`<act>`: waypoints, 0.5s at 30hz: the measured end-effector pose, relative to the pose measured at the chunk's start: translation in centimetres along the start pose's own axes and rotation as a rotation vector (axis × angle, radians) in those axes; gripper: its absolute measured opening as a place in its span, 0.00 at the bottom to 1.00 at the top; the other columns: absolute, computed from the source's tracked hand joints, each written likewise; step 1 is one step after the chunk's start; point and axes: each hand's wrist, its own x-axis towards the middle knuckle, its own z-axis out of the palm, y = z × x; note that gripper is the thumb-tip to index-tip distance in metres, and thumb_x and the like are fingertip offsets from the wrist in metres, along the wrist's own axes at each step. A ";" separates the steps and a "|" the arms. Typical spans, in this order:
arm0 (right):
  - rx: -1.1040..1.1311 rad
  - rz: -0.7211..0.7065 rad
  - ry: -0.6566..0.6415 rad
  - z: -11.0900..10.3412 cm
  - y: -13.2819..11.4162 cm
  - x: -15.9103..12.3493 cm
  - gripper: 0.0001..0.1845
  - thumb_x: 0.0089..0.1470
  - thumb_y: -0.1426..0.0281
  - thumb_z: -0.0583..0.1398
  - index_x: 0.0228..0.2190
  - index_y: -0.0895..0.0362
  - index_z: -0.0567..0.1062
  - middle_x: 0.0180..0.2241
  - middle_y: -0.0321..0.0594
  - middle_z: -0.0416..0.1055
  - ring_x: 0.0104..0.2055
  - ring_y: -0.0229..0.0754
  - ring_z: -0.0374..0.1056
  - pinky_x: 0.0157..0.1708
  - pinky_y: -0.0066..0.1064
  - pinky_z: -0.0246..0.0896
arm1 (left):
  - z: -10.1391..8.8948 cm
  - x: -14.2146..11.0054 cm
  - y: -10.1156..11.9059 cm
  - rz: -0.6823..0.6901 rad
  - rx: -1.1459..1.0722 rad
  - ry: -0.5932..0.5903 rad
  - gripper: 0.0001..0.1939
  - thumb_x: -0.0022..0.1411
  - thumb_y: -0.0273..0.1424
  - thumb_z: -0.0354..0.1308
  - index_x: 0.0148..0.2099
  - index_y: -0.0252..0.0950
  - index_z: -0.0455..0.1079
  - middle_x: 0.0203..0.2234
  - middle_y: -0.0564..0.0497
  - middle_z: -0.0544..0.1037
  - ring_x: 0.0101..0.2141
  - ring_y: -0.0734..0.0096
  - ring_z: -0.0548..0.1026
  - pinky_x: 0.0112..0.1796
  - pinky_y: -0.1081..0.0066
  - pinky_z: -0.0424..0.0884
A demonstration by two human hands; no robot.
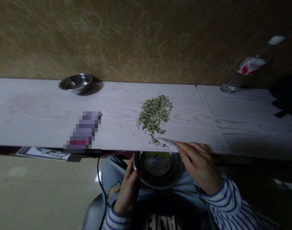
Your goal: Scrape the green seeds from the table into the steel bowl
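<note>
My left hand is closed on the left rim of a steel bowl, held in my lap just under the table's front edge. Green beans, small like mung beans, lie inside along its far side. Between the fingers of my right hand is a thin metal tool, its tip pointing left on the tabletop; whether it is tweezers or a small spoon, I cannot tell. Just beyond that tip spreads a loose patch of small green beans, with a few strays near the edge.
A second steel bowl stands at the back left of the pale wooden table. Left of the beans lies a pixelated flat object. A clear bottle stands at the back right, near a dark item. A cable hangs below.
</note>
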 end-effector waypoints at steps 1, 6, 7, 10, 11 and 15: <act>-0.015 0.002 0.015 -0.1 0.1 -0.1 0.13 0.61 0.79 0.57 0.46 0.60 0.76 0.36 0.43 0.80 0.37 0.41 0.74 0.41 0.35 0.62 | 0.1 0.0 0.0 -0.001 -0.001 -0.003 0.42 0.50 0.28 0.63 0.68 0.46 0.61 0.55 0.47 0.76 0.51 0.52 0.74 0.47 0.60 0.73; -0.088 -0.004 0.063 -0.1 -0.2 -0.8 0.13 0.62 0.78 0.57 0.47 0.60 0.74 0.37 0.45 0.80 0.36 0.43 0.74 0.39 0.35 0.64 | 0.2 -0.1 -0.1 0.015 -0.010 0.006 0.42 0.49 0.29 0.64 0.67 0.45 0.62 0.56 0.47 0.76 0.54 0.50 0.72 0.49 0.59 0.72; -0.096 -0.006 0.059 0.0 -0.5 -1.0 0.13 0.62 0.78 0.57 0.48 0.60 0.74 0.38 0.46 0.80 0.37 0.43 0.74 0.39 0.36 0.64 | 0.2 -0.1 -0.1 0.020 -0.015 0.004 0.42 0.49 0.29 0.64 0.67 0.45 0.62 0.56 0.47 0.76 0.54 0.50 0.72 0.49 0.59 0.71; -0.111 -0.002 0.048 0.2 -1.5 -1.3 0.14 0.62 0.78 0.57 0.50 0.61 0.73 0.38 0.46 0.80 0.36 0.44 0.74 0.40 0.37 0.64 | 0.4 -0.2 -0.2 0.020 -0.026 -0.007 0.42 0.49 0.28 0.63 0.67 0.44 0.62 0.56 0.46 0.76 0.55 0.50 0.71 0.50 0.59 0.71; -0.114 -0.001 0.044 0.2 -1.8 -1.4 0.15 0.62 0.78 0.57 0.50 0.61 0.72 0.38 0.46 0.80 0.36 0.44 0.74 0.40 0.37 0.63 | 0.5 -0.3 -0.1 0.017 -0.024 -0.004 0.42 0.49 0.28 0.63 0.68 0.44 0.61 0.55 0.46 0.76 0.55 0.49 0.71 0.50 0.58 0.71; -0.117 -0.016 0.019 0.3 -2.5 -1.5 0.18 0.61 0.80 0.57 0.52 0.62 0.71 0.39 0.46 0.80 0.37 0.44 0.74 0.42 0.38 0.63 | 0.8 -0.6 0.1 0.024 -0.003 0.021 0.41 0.49 0.27 0.62 0.67 0.43 0.62 0.56 0.47 0.76 0.56 0.50 0.70 0.49 0.60 0.71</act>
